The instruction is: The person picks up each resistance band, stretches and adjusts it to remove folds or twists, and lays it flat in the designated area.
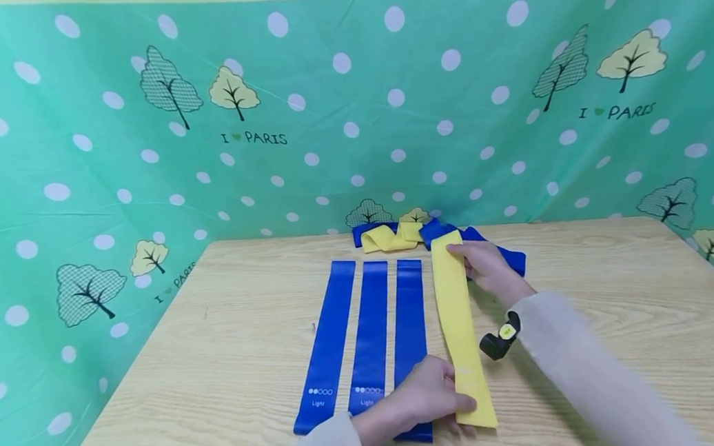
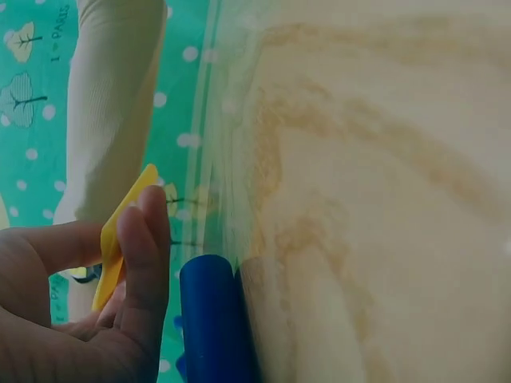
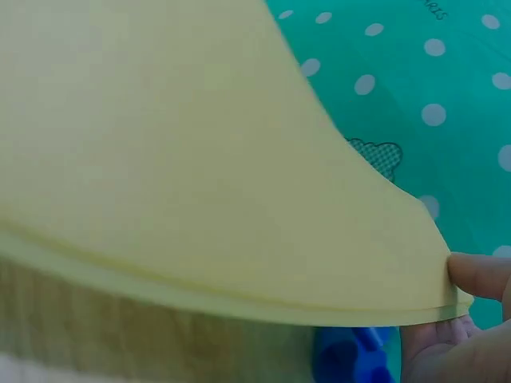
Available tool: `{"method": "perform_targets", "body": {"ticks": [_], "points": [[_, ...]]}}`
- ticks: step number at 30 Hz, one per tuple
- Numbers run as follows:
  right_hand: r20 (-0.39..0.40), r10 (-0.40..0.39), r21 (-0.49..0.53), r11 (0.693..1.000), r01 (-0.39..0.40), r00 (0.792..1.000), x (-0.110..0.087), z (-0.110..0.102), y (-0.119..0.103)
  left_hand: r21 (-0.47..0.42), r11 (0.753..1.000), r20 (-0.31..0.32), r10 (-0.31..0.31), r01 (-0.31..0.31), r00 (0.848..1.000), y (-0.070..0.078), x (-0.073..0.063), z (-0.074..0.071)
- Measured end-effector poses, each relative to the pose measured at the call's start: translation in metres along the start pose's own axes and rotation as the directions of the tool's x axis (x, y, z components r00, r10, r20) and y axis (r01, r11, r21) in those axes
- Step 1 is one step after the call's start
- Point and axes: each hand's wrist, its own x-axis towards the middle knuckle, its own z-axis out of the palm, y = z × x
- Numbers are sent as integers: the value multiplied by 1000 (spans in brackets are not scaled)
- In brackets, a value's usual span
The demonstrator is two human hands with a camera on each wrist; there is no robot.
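Between my two hands a yellow resistance band [image 1: 456, 313] is stretched out lengthwise. My left hand [image 1: 428, 394] pinches its near end between thumb and fingers, and the left wrist view shows the band [image 2: 116, 247] edge-on in that pinch. At the far end my right hand [image 1: 490, 265] pinches the band's right edge, thumb on top. To the left, three blue resistance bands lie flat side by side: a left one [image 1: 324, 343], a middle one [image 1: 369, 333] and a right one [image 1: 408, 316]. My left hand partly covers the near end of the right blue band.
Along the table's back edge lies a loose pile with a crumpled yellow band [image 1: 389, 238] and blue bands [image 1: 511, 260], partly behind my right hand. The wooden table [image 1: 218, 371] meets a green dotted cloth [image 1: 324, 115] at the back and sides.
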Motion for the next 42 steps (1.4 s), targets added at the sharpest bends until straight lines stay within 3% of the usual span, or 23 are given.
{"method": "perform_targets", "body": {"ticks": [7,14,17,26,33,42], "points": [[18,12,-81,997,-11,1000,6,13,15,5,1000,114,-28,28,993,-6,-7,-1],[-8,50,-135,990,-51,999,16,19,29,12,997,149,-79,78,986,-9,-10,-3],[-50,56,-214,975,-65,997,20,16,31,19,996,163,-94,92,982,-9,-10,-4],[-151,-46,-386,922,-16,987,26,-2,21,-11,994,205,-108,113,973,-10,-6,-4],[-126,-90,-417,908,29,988,26,-3,20,5,991,197,-129,131,972,-8,-8,-3],[-82,-130,-515,855,69,988,28,-2,22,109,989,187,-121,102,975,-6,-14,-5]]}}
